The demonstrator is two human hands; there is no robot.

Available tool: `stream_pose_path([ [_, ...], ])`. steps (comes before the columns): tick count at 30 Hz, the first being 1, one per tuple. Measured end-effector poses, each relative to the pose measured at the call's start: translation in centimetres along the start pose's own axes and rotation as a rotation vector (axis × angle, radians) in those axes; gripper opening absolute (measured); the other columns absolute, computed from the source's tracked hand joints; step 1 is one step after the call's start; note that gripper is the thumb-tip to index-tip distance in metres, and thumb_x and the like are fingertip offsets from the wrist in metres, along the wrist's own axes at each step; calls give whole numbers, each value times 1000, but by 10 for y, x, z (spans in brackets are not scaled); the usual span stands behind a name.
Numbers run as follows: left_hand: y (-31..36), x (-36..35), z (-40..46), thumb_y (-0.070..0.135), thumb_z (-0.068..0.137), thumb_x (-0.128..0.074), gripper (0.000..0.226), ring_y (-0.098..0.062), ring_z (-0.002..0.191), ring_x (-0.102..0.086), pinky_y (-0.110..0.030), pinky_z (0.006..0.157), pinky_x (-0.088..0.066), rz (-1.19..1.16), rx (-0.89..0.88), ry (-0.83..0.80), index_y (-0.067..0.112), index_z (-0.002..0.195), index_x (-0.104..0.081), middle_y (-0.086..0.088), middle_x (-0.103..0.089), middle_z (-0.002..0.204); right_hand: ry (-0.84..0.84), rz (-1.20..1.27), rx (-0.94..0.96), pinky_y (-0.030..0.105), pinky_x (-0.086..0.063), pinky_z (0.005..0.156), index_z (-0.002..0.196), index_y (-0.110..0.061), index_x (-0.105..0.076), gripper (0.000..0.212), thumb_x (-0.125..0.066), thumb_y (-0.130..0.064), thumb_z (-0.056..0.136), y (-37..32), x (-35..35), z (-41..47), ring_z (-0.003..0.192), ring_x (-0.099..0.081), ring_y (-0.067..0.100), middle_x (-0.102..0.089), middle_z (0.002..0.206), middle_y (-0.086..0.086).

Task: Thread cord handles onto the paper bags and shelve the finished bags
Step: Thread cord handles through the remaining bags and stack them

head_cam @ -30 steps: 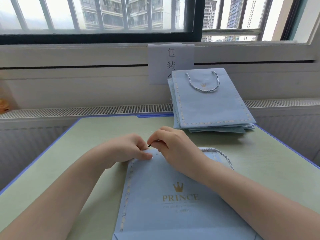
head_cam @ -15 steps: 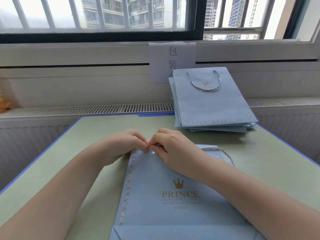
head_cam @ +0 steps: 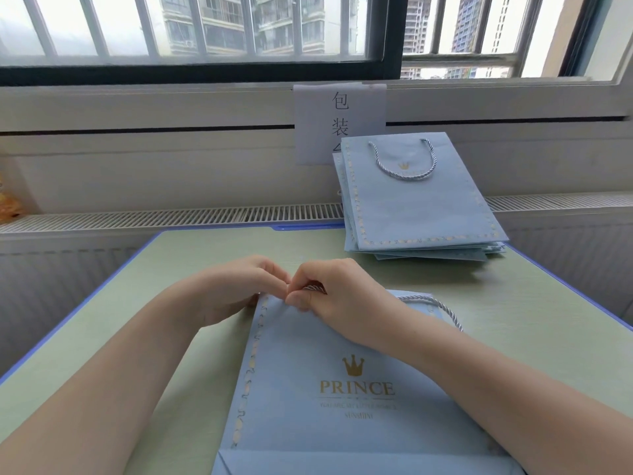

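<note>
At the bag's [head_cam: 329,371] top edge, left hand [head_cam: 236,293] pinches paper; right hand [head_cam: 342,299] pinches the cord [head_cam: 442,306].

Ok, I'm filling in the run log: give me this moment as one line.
step: threading cord | right hand: pinches cord at bag top edge | left hand: holds bag edge | stack of bags: far right on table

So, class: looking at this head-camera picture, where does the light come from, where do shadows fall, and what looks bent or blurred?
Head view: daylight enters through the window behind the desk; the stack of bags casts a soft shadow toward the camera on the table; the wide lens bows the table's edges; the small print under PRINCE on the near bag is too soft to read.
</note>
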State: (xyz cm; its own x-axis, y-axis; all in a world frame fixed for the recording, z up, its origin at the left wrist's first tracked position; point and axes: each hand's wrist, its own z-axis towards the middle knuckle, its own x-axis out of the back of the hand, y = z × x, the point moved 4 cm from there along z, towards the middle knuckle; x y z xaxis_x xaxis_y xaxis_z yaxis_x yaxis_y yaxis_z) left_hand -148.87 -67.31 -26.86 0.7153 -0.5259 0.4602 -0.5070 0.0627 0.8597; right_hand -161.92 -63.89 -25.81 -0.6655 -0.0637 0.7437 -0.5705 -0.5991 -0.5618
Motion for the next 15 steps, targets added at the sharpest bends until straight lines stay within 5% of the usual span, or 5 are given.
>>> stream_pose_path([
  [3, 1, -2, 1, 15, 63, -64, 17, -20, 82, -60, -36, 85, -42, 1, -15, -10, 4, 74, -72, -12, -67, 78, -30, 94, -33, 21, -43, 68, 89, -10, -69, 8, -63, -15, 89, 1, -3, 0, 61, -50, -2, -60, 69, -7],
  [6, -1, 0, 1, 24, 63, -67, 31, -30, 92, -60, -44, 95, -41, 40, -10, -4, 1, 82, -72, -22, -66, 91, -31, 128, -79, 21, -46, 64, 86, -11, -69, 9, -62, -16, 90, 5, -2, 2, 55, -51, -1, -60, 65, -9],
  [9, -2, 0, 0, 35, 53, -69, 50, -25, 86, -57, -36, 85, -40, 59, 30, 0, -2, 86, -69, -15, -63, 85, -13, 88, -117, 24, -47, 65, 86, -13, -69, 11, -60, -18, 91, 10, 2, 3, 56, -50, 0, -59, 65, -10],
  [15, -1, -7, -2, 34, 62, -71, 35, -14, 82, -57, -31, 85, -38, 105, 72, -88, 3, 79, -69, -1, -63, 80, 35, 105, -135, 17, -42, 61, 78, -17, -64, 12, -61, -14, 90, 16, 4, 5, 53, -50, -5, -58, 62, -11],
])
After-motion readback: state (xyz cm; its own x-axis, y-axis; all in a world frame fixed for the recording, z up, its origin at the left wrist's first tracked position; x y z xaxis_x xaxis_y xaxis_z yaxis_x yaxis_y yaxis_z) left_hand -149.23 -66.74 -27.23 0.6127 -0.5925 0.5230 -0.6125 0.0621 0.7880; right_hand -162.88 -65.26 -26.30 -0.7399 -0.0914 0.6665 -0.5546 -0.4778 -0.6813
